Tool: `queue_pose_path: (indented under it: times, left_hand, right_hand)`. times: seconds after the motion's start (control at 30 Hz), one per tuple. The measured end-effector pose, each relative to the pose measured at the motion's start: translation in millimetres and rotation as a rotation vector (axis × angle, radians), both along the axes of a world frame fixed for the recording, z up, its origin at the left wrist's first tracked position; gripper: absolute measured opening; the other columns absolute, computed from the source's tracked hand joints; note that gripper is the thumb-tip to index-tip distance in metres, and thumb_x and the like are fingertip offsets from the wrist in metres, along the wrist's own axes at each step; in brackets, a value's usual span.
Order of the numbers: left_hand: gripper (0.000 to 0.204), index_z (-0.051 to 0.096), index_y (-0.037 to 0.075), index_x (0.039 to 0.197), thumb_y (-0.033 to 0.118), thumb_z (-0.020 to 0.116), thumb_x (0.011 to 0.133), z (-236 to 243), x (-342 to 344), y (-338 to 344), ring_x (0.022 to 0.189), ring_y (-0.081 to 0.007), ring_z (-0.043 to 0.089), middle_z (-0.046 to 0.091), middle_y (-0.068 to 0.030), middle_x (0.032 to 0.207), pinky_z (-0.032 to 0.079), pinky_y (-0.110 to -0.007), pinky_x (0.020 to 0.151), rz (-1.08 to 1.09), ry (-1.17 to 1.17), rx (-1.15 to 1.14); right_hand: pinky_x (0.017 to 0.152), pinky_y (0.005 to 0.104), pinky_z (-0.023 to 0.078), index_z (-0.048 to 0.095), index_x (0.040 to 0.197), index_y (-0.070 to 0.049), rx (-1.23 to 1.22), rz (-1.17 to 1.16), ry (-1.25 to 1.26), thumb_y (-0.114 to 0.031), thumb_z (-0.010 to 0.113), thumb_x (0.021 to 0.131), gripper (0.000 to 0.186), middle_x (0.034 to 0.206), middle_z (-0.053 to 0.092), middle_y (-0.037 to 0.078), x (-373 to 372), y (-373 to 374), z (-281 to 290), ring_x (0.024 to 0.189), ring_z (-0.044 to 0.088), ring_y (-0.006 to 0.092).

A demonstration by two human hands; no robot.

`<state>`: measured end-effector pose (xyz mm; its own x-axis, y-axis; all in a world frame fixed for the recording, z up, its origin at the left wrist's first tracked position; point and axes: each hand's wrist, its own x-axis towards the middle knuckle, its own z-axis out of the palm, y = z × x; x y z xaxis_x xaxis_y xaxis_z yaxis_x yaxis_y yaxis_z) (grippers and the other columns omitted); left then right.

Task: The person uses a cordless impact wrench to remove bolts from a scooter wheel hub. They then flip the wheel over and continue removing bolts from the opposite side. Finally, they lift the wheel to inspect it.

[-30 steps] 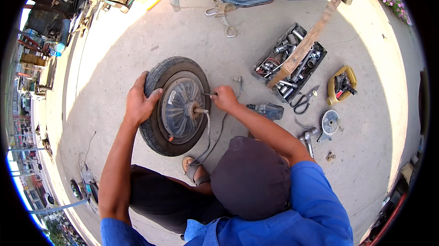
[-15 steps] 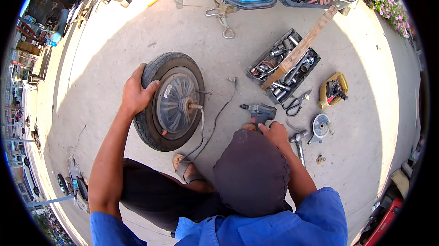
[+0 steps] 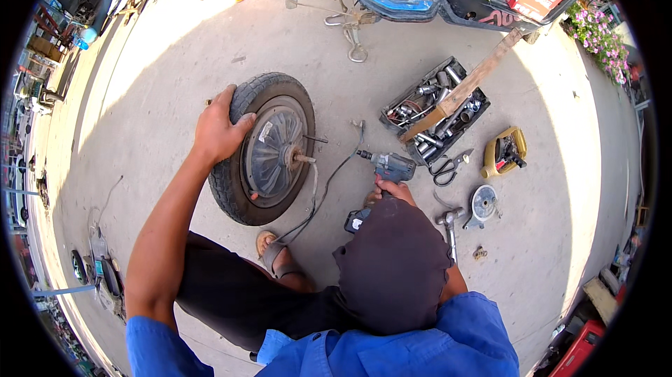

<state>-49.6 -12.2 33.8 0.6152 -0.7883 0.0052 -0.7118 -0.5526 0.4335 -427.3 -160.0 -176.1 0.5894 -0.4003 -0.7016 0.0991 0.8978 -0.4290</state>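
Observation:
My left hand [image 3: 222,127] grips the upper left edge of a black-tyred hub motor wheel [image 3: 274,144], thumb on the sidewall and fingers over the tread. The wheel stands tilted on the ground; a cable [image 3: 334,179] runs from its axle down toward my sandalled foot. In my right hand [image 3: 393,189] is a grey cordless impact wrench [image 3: 394,165], its nose pointing left toward the wheel and its dark battery low beside my knee. A dark cap covers much of my right forearm.
An open toolbox [image 3: 386,112] of sockets, with a wooden board [image 3: 467,88] across it, lies right of the wheel. Near it are scissors [image 3: 448,167], a cut yellow jug [image 3: 492,160], a hammer [image 3: 450,226] and a round metal brake part [image 3: 484,203]. A scooter [image 3: 399,2] stands beyond.
My right hand has raised the impact wrench slightly and moved it left, closer to the wheel, so its battery now shows. The left hand keeps its grip; the whole view has shifted a little.

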Motion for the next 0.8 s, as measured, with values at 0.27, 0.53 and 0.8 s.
queue_pose_path:
  times: [0.27, 0.53, 0.8]
  left_hand:
    - [0.077, 0.050, -0.007, 0.145, 0.032, 0.075, 0.084, -5, 5, 3, 0.122, -0.0445, 0.062, 0.062, -0.0319, 0.133, 0.049, -0.046, 0.106, -0.001, -0.015, -0.017]
    - [0.076, 0.050, -0.007, 0.145, 0.031, 0.076, 0.084, -7, 8, 4, 0.122, -0.0441, 0.063, 0.063, -0.0322, 0.131, 0.049, -0.046, 0.105, -0.005, -0.024, -0.018]
    - [0.075, 0.050, -0.009, 0.144, 0.026, 0.075, 0.084, -5, 6, -1, 0.122, -0.0421, 0.065, 0.065, -0.0330, 0.128, 0.048, -0.043, 0.106, -0.004, -0.015, -0.024]
  right_hand:
    - [0.064, 0.0293, 0.053, 0.068, 0.104, -0.003, -0.342, 0.153, -0.061, -0.009, 0.073, 0.089, 0.017, 0.084, 0.065, 0.004, 46, 0, -10, 0.067, 0.062, 0.0140]
    - [0.062, 0.0287, 0.051, 0.068, 0.099, -0.002, -0.376, 0.202, -0.035, -0.010, 0.073, 0.087, 0.015, 0.080, 0.065, 0.003, 60, 4, -2, 0.066, 0.061, 0.0139]
    - [0.058, 0.0306, 0.050, 0.068, 0.097, -0.001, -0.416, 0.208, 0.003, -0.008, 0.075, 0.085, 0.015, 0.081, 0.066, 0.004, 66, 3, -14, 0.062, 0.062, 0.0147]
